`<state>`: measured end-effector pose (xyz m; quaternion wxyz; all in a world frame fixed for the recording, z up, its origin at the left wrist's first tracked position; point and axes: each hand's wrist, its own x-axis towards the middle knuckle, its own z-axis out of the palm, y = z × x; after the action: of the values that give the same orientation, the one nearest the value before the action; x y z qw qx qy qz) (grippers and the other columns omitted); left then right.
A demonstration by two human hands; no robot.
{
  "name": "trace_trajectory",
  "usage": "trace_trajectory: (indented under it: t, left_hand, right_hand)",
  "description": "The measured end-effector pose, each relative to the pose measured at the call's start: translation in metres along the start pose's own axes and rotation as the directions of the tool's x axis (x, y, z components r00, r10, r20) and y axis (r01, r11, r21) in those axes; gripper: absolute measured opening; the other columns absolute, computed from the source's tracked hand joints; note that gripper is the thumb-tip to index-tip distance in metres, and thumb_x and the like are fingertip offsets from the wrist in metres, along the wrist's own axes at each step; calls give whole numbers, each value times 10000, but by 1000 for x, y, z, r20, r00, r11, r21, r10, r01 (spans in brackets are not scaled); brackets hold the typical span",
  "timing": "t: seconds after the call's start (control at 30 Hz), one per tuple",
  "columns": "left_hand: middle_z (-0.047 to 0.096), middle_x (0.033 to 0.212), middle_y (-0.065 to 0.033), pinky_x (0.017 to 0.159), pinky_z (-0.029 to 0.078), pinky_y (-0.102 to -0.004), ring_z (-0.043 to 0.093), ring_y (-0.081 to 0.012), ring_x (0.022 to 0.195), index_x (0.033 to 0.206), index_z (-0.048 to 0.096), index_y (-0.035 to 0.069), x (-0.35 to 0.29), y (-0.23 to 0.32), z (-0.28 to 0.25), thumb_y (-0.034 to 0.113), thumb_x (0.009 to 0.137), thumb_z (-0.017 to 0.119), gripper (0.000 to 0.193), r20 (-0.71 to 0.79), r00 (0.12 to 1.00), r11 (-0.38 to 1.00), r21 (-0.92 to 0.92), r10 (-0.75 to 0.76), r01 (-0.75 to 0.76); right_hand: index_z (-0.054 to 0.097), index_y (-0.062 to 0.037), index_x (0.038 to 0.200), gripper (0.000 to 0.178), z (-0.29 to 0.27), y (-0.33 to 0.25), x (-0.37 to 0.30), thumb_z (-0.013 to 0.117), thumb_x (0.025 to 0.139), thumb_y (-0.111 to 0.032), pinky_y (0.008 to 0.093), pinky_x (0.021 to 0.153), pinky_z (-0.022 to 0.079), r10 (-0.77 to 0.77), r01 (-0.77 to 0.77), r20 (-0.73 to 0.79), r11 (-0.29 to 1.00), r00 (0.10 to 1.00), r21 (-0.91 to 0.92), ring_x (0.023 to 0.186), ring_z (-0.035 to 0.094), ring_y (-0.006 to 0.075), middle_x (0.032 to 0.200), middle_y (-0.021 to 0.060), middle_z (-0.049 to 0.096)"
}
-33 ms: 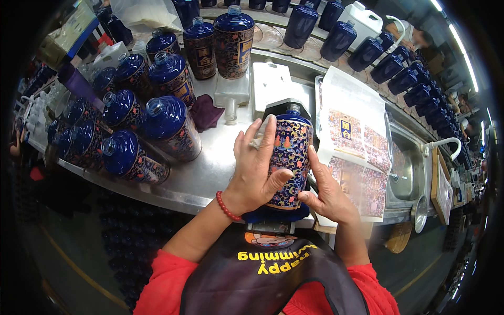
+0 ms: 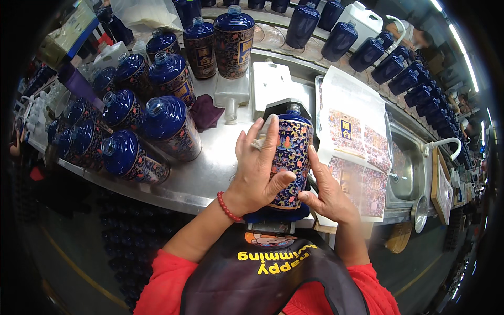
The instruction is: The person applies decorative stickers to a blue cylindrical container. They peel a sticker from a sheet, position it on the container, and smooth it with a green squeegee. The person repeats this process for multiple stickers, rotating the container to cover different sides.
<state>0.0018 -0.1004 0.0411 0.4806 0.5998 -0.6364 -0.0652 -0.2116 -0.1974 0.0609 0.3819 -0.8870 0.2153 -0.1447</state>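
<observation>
A dark blue bottle [image 2: 291,157] with a colourful floral wrap leans in front of me on a stand, its base on a blue pad [image 2: 278,214]. My left hand [image 2: 257,168] lies along its left side, fingers stretched and thumb across the front. Something small and whitish [image 2: 257,143] shows by those fingers; I cannot make out what it is. On the bottle's right side rests my right hand [image 2: 328,191], with thumb and fingers apart. To the right lies a sheet of printed floral transfers [image 2: 362,142], partly bare white.
Several wrapped blue bottles [image 2: 176,128] crowd the metal table on the left, near a dark purple cloth [image 2: 206,113]. Plain blue bottles [image 2: 336,41] stand along a curved line at the back. A white jug [image 2: 362,20] and a sink [image 2: 407,163] are on the right.
The plain bottles on the back line have shifted slightly to the right. My left fingers have moved a little to the right on the bottle; my right hand looks the same.
</observation>
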Motion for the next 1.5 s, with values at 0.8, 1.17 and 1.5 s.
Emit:
trace_trajectory:
  t: [0.8, 1.17, 1.5]
  left_hand:
    - [425, 1539, -265, 1202, 148, -528, 318, -446, 1426, 1602, 258, -3, -57, -8, -4, 664, 951, 557, 979, 122, 982, 980, -123, -143, 158]
    - [430, 1522, -271, 1197, 166, -495, 390, -391, 1421, 1594, 244, -45, -54, -7, -8, 620, 956, 580, 981, 160, 978, 984, -99, -134, 151]
    - [477, 1478, -256, 1180, 114, -626, 430, -430, 1367, 1557, 337, -34, -56, 20, 0, 542, 969, 601, 864, -35, 997, 991, 115, -70, 74]
  right_hand:
    - [261, -15, 1608, 962, 12, 3, -12, 725, 912, -490, 445, 1163, 367, -90, 84, -66, 993, 994, -88, 1372, 479, 365, 1566, 249, 401]
    - [261, -46, 1619, 1063, 7, 10, -14, 779, 838, -549, 447, 1141, 398, -83, 79, -61, 995, 995, -57, 1340, 518, 340, 1549, 249, 421]
    - [537, -224, 1497, 670, -28, -25, 22, 768, 868, -238, 491, 1114, 423, -168, 134, -60, 919, 984, -370, 1361, 463, 416, 1617, 201, 330]
